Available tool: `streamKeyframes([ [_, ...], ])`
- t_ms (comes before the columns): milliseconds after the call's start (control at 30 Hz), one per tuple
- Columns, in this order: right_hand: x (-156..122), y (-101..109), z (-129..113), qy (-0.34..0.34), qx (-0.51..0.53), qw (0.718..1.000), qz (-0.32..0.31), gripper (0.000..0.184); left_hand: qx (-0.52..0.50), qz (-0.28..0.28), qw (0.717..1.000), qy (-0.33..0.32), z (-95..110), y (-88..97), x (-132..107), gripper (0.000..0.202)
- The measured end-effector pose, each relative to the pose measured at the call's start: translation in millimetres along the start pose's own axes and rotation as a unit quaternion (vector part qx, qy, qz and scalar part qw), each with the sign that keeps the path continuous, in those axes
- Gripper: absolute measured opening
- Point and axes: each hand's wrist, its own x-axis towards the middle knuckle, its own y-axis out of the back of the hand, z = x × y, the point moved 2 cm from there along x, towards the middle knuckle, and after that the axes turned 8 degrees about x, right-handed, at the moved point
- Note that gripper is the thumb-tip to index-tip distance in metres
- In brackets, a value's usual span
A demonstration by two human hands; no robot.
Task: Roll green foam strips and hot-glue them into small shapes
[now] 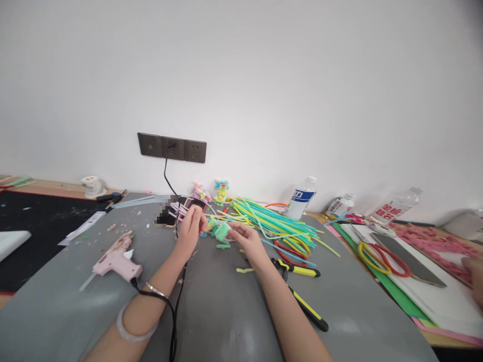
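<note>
My right hand (pixel 246 240) pinches a mint-green fuzzy piece (pixel 222 232), apparently of bent pipe cleaner, above the grey mat (pixel 226 306). To its left my left hand (pixel 191 227) is closed, fingertips pressed together; what they hold, if anything, I cannot make out. Yellow-green and teal bits lie between the two hands. Behind my right hand spreads a bundle of green, yellow and teal pipe cleaners (pixel 277 221). Pliers with yellow-black handles (pixel 302 270) lie beside my right forearm. A pink hot glue gun (pixel 117 259) rests to the left, its black cord passing by my left wrist.
Two small pipe-cleaner figures, one yellow (pixel 222 192), stand by the wall. Behind the bundle is a tilted-looking bottle (pixel 301 198). Scissors (pixel 383 259) lie on papers at right, near another person's hand (pixel 473 279). A wall socket (pixel 172 148) holds a plug.
</note>
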Motion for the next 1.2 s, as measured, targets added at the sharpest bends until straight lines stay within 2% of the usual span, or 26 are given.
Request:
streamKeyframes([
  [233, 2.4, 6.2, 1.9, -0.021, 0.07, 0.996, 0.052, 0.036, -0.011, 0.002, 1.0, 0.027, -4.7, -1.7, 1.5, 0.033],
  [400, 0.0, 3.1, -2.7, -0.052, 0.149, 0.986, 0.059, 0.035, -0.02, 0.003, 0.999, 0.034, -5.9, -1.9, 1.7, 0.032],
  [633, -5.4, -4.5, -9.8, -0.092, 0.207, 0.974, 0.026, 0.037, -0.007, 0.003, 1.0, 0.019, -2.3, -3.1, 0.2, 0.034],
  [933, -9.0, -11.6, -12.5, -0.113, 0.217, 0.969, -0.034, 0.041, -0.02, -0.038, 0.998, -0.035, 1.9, -7.0, -1.8, 0.036],
  [1200, -10.2, -11.6, -11.7, -0.163, 0.249, 0.952, -0.078, 0.035, -0.004, -0.031, 0.999, -0.025, -2.2, -5.4, -3.2, 0.032],
])
